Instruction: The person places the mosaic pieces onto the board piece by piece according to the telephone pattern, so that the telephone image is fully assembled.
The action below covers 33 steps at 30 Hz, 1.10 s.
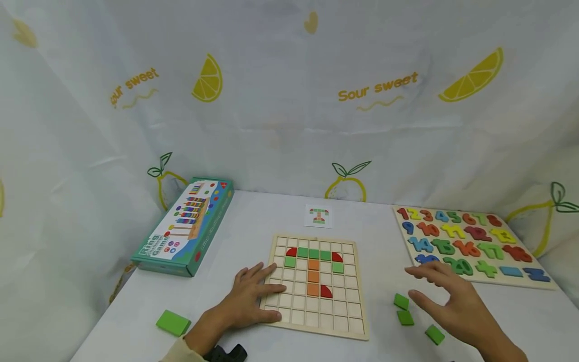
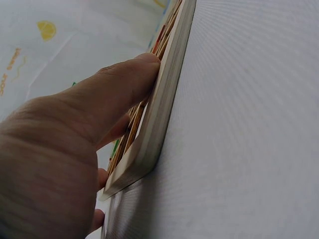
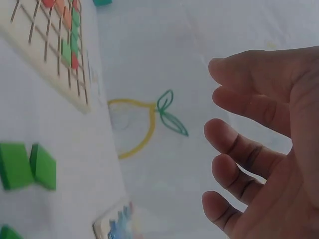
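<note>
A square wooden grid board (image 1: 326,322) lies mid-table. Green squares, orange squares and red quarter-round pieces sit in its cells in a T-like shape, one red piece (image 1: 325,291) low by the stem. My left hand (image 1: 248,296) rests with spread fingers on the board's left side; in the left wrist view the thumb (image 2: 124,79) touches the rim. At the right, my right hand (image 1: 461,306) is held in the air with loosely bent fingers and nothing between them. Loose green square tiles (image 1: 405,318) lie just left of and below it.
A small pattern card (image 1: 318,216) lies behind the board. The number puzzle board (image 1: 484,246) is at the back right, a boxed game (image 1: 185,226) at the back left. One green block (image 1: 173,322) lies at the front left. A white printed curtain (image 1: 280,125) hangs behind.
</note>
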Tool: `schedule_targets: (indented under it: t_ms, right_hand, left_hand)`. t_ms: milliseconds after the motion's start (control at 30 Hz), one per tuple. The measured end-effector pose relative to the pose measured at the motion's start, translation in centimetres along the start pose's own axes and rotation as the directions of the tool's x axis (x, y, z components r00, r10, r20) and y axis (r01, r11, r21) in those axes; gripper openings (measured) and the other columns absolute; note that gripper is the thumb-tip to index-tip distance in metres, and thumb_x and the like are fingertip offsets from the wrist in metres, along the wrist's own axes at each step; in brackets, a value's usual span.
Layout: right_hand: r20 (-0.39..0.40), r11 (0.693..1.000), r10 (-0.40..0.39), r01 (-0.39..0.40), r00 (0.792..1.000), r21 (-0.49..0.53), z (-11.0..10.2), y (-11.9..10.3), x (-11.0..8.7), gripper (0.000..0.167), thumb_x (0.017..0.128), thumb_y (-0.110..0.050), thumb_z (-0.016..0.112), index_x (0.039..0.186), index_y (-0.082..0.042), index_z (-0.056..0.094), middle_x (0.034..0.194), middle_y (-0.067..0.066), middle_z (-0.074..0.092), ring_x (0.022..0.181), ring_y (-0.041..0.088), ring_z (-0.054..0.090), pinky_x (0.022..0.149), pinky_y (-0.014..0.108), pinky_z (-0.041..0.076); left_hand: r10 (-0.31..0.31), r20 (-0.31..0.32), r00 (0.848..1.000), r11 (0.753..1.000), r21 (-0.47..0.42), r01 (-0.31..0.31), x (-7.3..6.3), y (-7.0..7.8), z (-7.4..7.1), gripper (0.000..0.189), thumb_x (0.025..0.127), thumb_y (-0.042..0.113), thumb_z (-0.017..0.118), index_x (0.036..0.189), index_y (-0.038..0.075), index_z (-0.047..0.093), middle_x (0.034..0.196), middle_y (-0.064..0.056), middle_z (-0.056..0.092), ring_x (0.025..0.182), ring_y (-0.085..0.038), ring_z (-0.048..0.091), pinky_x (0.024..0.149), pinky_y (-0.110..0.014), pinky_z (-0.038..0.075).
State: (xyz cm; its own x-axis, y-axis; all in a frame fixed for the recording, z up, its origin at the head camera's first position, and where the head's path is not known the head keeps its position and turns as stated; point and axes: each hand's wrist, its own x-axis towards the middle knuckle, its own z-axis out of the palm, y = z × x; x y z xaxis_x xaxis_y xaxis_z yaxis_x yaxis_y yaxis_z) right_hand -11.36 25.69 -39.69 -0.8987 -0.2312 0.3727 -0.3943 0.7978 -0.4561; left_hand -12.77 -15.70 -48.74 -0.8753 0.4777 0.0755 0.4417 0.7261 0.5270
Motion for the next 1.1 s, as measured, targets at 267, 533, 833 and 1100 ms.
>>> schedule_targets:
  t_ms: [267,533,833,1100]
  right_hand:
    - [0.156,0.967,0.252,-0.246,0.955,-0.062,-0.5,5.1,-2.5,0.044,0.082,-0.03,0.078,0.115,-0.004,0.068,0.108,0.013,0.062,0.088,0.03,0.054,0.07,0.048,0.051]
    - [0.287,0.901,0.434,-0.415,0.854,-0.125,0.5,8.5,-3.1,0.057,0.083,-0.047,0.073,0.111,0.002,0.067,0.097,0.008,0.058,0.086,0.028,0.049,0.068,0.042,0.049]
    - [0.311,0.859,0.507,-0.499,0.804,-0.111,1.5,9.9,-3.5,0.069,0.072,-0.053,0.08,0.106,0.004,0.061,0.093,0.008,0.058,0.085,0.027,0.051,0.079,0.052,0.049]
    - [0.275,0.914,0.407,-0.388,0.871,-0.122,1.9,10.2,-4.1,0.037,0.087,-0.029,0.072,0.109,0.001,0.07,0.094,0.006,0.058,0.082,0.024,0.052,0.074,0.049,0.051]
  left_hand:
    - [-0.006,0.008,1.0,1.0,0.006,0.006,0.1,0.0,0.1,0.06,0.078,0.062,0.069,0.129,0.031,0.064,0.154,-0.004,0.03,0.142,-0.035,0.016,0.105,-0.063,0.007]
    - [-0.015,0.009,1.0,1.0,-0.003,0.015,0.1,0.0,0.3,0.061,0.077,0.063,0.069,0.129,0.031,0.064,0.154,-0.003,0.03,0.142,-0.035,0.016,0.105,-0.062,0.007]
    - [0.008,-0.004,1.0,1.0,0.0,-0.008,0.2,0.0,0.3,0.06,0.078,0.062,0.069,0.128,0.031,0.064,0.154,-0.005,0.031,0.141,-0.037,0.017,0.104,-0.064,0.008]
    - [0.012,-0.003,1.0,1.0,0.006,-0.012,0.2,-0.2,0.1,0.06,0.079,0.064,0.067,0.129,0.031,0.064,0.154,-0.005,0.03,0.141,-0.036,0.017,0.104,-0.063,0.008]
